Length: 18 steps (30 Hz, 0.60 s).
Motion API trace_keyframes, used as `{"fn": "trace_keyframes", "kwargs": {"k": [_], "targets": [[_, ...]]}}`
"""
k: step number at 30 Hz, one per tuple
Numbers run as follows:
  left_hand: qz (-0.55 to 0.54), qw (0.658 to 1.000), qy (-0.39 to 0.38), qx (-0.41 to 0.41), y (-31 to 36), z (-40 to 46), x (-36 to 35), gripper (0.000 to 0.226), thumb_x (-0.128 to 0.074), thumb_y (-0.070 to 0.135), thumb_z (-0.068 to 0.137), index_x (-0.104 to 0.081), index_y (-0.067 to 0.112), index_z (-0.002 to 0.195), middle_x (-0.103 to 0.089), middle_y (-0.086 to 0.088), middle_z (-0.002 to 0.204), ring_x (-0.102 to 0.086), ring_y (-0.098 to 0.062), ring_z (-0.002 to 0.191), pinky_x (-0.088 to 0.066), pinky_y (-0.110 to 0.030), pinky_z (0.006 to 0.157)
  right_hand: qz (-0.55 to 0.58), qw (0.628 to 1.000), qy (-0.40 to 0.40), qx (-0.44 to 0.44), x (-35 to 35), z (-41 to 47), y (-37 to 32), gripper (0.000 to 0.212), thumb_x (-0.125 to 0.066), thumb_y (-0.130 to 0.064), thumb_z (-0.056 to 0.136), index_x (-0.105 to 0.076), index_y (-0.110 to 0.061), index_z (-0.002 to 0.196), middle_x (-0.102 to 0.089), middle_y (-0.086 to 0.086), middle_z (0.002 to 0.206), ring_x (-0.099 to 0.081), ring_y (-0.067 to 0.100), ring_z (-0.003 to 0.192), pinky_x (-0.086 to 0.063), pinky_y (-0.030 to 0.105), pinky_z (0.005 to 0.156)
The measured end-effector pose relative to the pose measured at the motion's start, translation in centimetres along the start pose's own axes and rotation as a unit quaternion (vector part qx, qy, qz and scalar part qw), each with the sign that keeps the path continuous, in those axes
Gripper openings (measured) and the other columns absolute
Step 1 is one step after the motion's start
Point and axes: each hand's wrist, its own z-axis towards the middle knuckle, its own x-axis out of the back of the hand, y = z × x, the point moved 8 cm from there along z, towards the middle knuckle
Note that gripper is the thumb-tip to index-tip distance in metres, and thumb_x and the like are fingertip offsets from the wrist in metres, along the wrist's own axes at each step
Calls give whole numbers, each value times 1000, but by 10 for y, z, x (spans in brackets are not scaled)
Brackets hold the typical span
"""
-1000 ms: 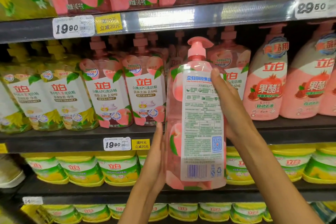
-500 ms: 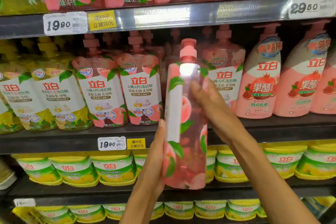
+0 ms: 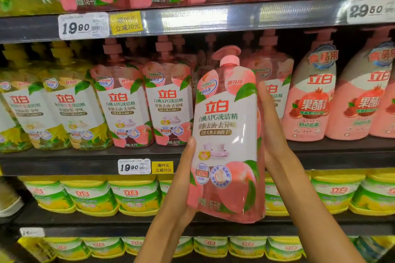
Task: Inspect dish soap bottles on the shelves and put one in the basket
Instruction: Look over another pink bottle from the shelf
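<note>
We hold a pink peach-scented dish soap bottle (image 3: 226, 134) upright in front of the shelves, its front label with the red brand characters facing us and its pink pump cap (image 3: 227, 54) at the top. Our left hand (image 3: 181, 179) presses against the bottle's lower left edge, thumb lying straight along the side and the palm cupped under the bottom corner. Our right hand (image 3: 272, 128) lies flat against the bottle's right side, its fingers reaching up behind the label; how far they wrap around the back we cannot tell. The bottle is clamped between the two hands, clear of the middle shelf (image 3: 64, 162).

On that shelf, just left of the held bottle, stand two matching peach bottles (image 3: 147, 109), and farther left yellow-labelled bottles (image 3: 64, 113). To the right stand pink pomegranate vinegar bottles (image 3: 310, 102). A white price tag (image 3: 134, 166) reading 19.90 and a yellow promotion tag (image 3: 162, 167) sit on the shelf edge beside our left hand. Below are rows of green-and-yellow tubs (image 3: 132, 196).
</note>
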Motion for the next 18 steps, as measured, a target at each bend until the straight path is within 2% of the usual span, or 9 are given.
{"fn": "trace_keyframes", "kwargs": {"k": [2, 3, 6, 8, 10, 12, 15, 17, 18], "targets": [[58, 998, 31, -10, 3, -2, 0, 54, -59, 69, 72, -71, 33, 111, -71, -3, 115, -67, -20, 108, -57, -33, 83, -75, 997, -2, 4, 2, 1, -8, 53, -48, -56, 90, -62, -21, 127, -69, 7, 123, -64, 22, 116, -48, 44, 103], [98, 994, 50, -12, 5, -3, 1, 60, -64, 70, 68, -71, 30, 112, -72, -2, 111, -68, -20, 106, -56, -37, 86, -115, 993, -14, 8, -1, 1, -12, 56, -52, -58, 87, -60, -20, 128, -69, 7, 122, -64, 22, 115, -48, 44, 103], [176, 980, 81, -54, 12, -6, 5, 68, -73, 64, 62, -66, 23, 115, -75, 2, 103, -70, -16, 99, -53, -36, 89, -204, 979, -25, 0, -1, -2, -7, 75, -69, -62, 69, -55, -17, 127, -73, 6, 114, -70, 23, 105, -54, 45, 94], [210, 971, 80, -81, 16, -7, 6, 57, -74, 57, 66, -64, 27, 113, -75, 6, 103, -70, -14, 99, -54, -30, 84, -214, 976, -25, 24, 3, -4, -4, 65, -78, -49, 71, -56, -17, 123, -74, 7, 109, -71, 23, 100, -58, 39, 83], [227, 967, 66, -97, 17, -6, 7, 56, -74, 52, 64, -61, 29, 114, -74, 7, 106, -69, -13, 101, -56, -27, 82, -202, 977, -32, 57, 4, -7, -6, 49, -83, -40, 69, -63, -28, 112, -75, 4, 105, -73, 20, 96, -59, 29, 73], [239, 963, 47, -116, 19, -6, 7, 65, -73, 49, 60, -56, 28, 120, -72, 8, 110, -68, -12, 103, -56, -26, 81, -197, 976, -40, 78, 6, -12, -11, 58, -89, -45, 58, -64, -29, 108, -76, 3, 102, -73, 20, 92, -58, 28, 68], [248, 958, 18, -142, 23, -4, 6, 71, -77, 38, 59, -53, 28, 124, -70, 5, 114, -66, -13, 107, -55, -23, 81, -238, 965, -28, 110, 9, -20, -22, 98, -92, -56, 41, -53, -2, 113, -68, 22, 108, -68, 36, 98, -57, 48, 79], [254, 954, -2, -160, 27, -3, 5, 67, -80, 30, 59, -56, 32, 122, -69, 2, 116, -65, -17, 109, -56, -26, 80, -273, 955, -29, 115, 11, -26, -28, 114, -93, -58, 33, -49, 7, 115, -59, 35, 114, -60, 48, 106, -49, 64, 89], [261, 951, -10, -164, 28, -2, 6, 67, -82, 28, 59, -57, 34, 120, -68, 2, 117, -65, -18, 110, -57, -28, 81, -285, 951, -43, 111, 10, -29, -29, 119, -94, -59, 29, -48, 8, 117, -59, 35, 114, -60, 48, 106, -47, 66, 90]]}}
